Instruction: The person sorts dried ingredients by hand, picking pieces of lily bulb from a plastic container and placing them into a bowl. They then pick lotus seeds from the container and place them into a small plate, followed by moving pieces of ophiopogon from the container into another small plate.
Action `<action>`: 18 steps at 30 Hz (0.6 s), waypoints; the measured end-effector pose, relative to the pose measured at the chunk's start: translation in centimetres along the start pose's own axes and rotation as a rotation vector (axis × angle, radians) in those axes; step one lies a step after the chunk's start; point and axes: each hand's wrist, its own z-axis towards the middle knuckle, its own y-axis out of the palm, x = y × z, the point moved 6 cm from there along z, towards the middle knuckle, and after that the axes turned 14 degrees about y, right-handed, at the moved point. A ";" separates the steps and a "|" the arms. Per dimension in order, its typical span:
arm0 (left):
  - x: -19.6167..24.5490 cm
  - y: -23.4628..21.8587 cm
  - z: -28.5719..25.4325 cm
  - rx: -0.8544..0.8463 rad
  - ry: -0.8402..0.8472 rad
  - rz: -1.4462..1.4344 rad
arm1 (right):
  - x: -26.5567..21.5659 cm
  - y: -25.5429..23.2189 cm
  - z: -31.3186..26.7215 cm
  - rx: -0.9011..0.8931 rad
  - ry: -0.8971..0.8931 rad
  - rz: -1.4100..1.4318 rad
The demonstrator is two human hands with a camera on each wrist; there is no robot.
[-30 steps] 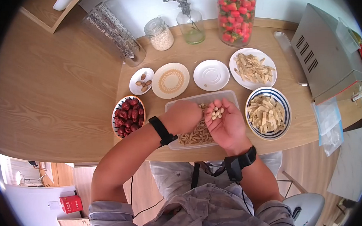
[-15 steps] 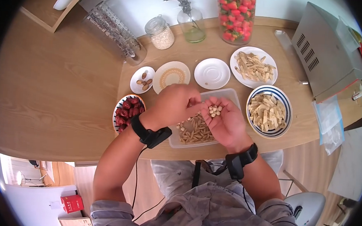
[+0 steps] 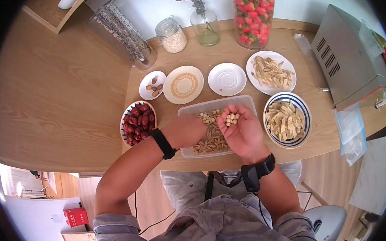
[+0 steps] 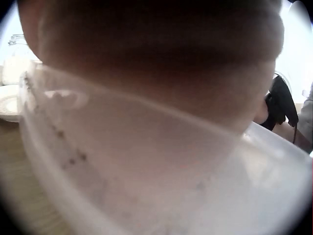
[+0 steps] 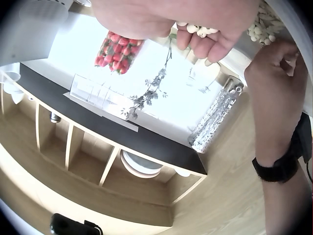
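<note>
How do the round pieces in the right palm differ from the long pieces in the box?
The round pieces are pale and compact; the long pieces are browner and slender. The round pieces sit in the right hand; the long pieces lie in the plastic box. Both are loosely heaped.

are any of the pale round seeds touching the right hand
Touching. The head view shows a small cluster of pale round seeds resting directly in the upturned, cupped right hand.

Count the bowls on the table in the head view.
2: the orange-rimmed bowl left of the plastic container, and the blue-rimmed bowl right of it.
</note>
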 end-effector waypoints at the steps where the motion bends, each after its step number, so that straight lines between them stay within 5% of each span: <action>1: -0.1 -0.5 -0.1 0.025 0.011 -0.023 | 0.0 0.0 0.0 -0.007 0.003 0.001; 5: -0.3 -6.1 -1.6 0.360 0.019 -0.142 | -0.1 -0.2 0.1 0.023 -0.029 -0.038; 11: 0.8 -10.9 -1.6 0.854 0.055 -0.693 | 0.3 1.1 -0.4 0.032 -0.024 -0.103; 14: -0.9 -9.2 -1.4 0.822 -0.155 -0.518 | 0.2 1.2 -0.6 0.012 -0.014 -0.054; 18: -0.5 -5.6 -0.2 0.427 -0.090 -0.135 | -0.1 0.3 -0.2 -0.003 -0.022 0.017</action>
